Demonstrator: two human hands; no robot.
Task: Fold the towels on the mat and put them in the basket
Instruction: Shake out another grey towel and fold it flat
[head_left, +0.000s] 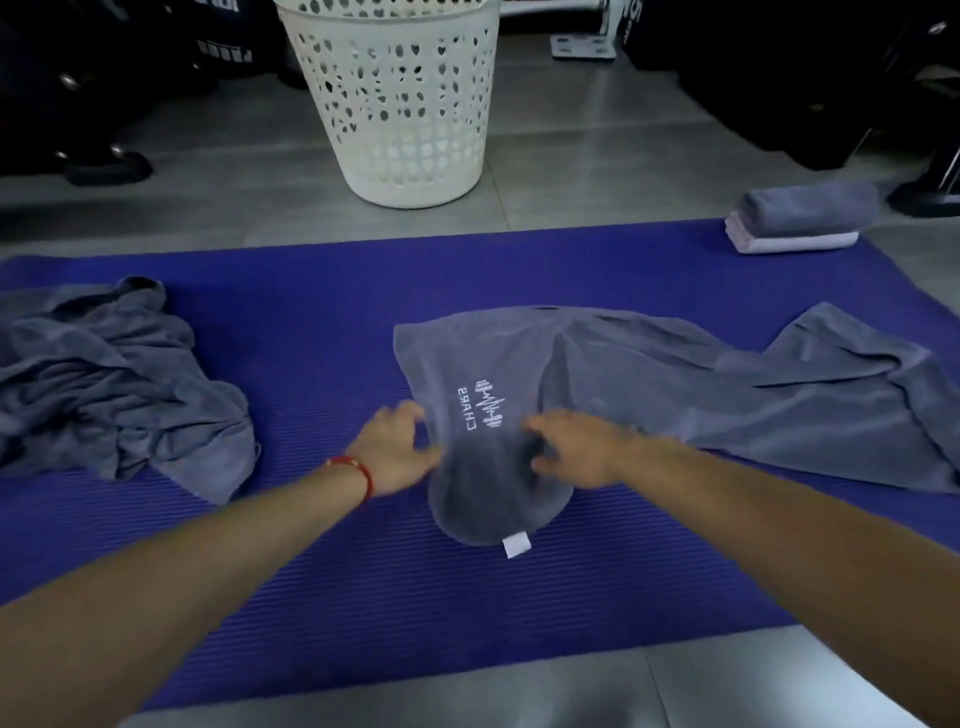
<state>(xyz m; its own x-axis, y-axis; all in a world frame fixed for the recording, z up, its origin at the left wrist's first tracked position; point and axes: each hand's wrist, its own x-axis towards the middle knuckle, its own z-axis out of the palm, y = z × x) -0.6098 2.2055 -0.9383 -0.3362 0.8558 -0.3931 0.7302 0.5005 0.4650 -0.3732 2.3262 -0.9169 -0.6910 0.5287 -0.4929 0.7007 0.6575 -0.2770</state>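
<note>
Purple ribbed foam forms the mat (332, 571), the largest item, spread across a grey tiled floor. On its middle and right lies the working towel (701, 384), grey, with white lettering and a small white tag (516, 545) at its near end; the far portion trails in loose waves to the right, unflattened. A crumpled second towel (114, 384) sits well apart on the mat's left. Beyond the mat stands the white perforated basket (400, 104), and at the far right corner rests a folded stack (800, 218). The left hand (392, 447) and right hand (571, 449) meet at the bunched near end of the working towel; fingers appear curled into the cloth, but motion blur prevents confirming the grip. Risk assessment: folding from a bunched end likely yields a skewed, lumpy fold, because the trailing portion is wrinkled. A weak pinch could let the cloth slip. Dragging may also shift the towel off the mat's right edge.
</note>
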